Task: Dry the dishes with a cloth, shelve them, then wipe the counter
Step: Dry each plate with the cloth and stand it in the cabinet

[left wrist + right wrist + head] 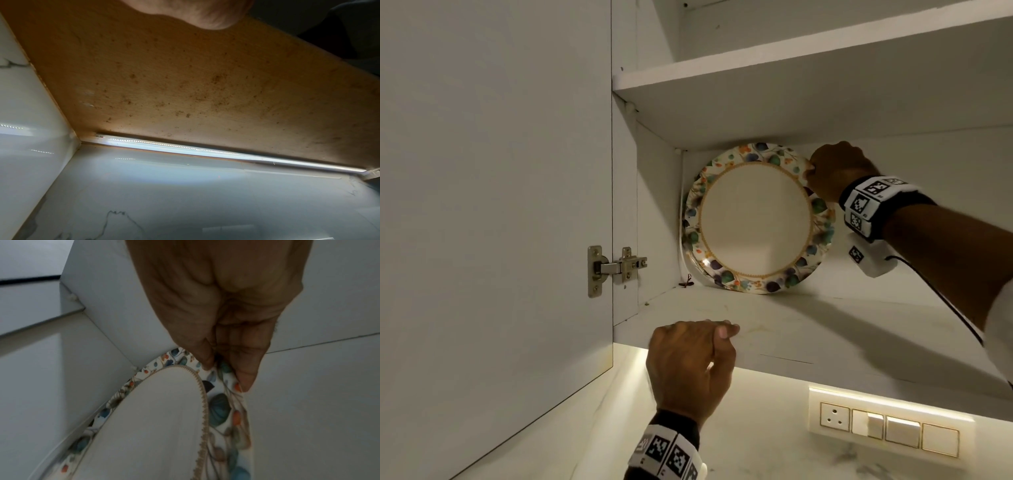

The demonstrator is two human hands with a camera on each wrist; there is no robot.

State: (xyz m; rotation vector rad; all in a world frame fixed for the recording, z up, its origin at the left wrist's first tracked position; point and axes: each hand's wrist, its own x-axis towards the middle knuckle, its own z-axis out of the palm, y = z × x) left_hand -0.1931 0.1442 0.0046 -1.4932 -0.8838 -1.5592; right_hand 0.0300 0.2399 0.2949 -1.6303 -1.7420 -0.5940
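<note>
So the head cam looks up and forward into an open wall cabinet [791, 102] from below its bottom shelf [808, 329] — wide enough to catch both hands, the hinge [616, 267] and the socket panel [887, 428] on the wall under it. Left wrist cam sits right under that shelf, facing up along its stained underside [205, 81] toward the LED strip [185, 147]. Right wrist cam is jammed in close, looking along the right hand [222, 305] at the plate [154, 418]. Head and right wrist views share the plate and the cabinet's back corner.
</note>
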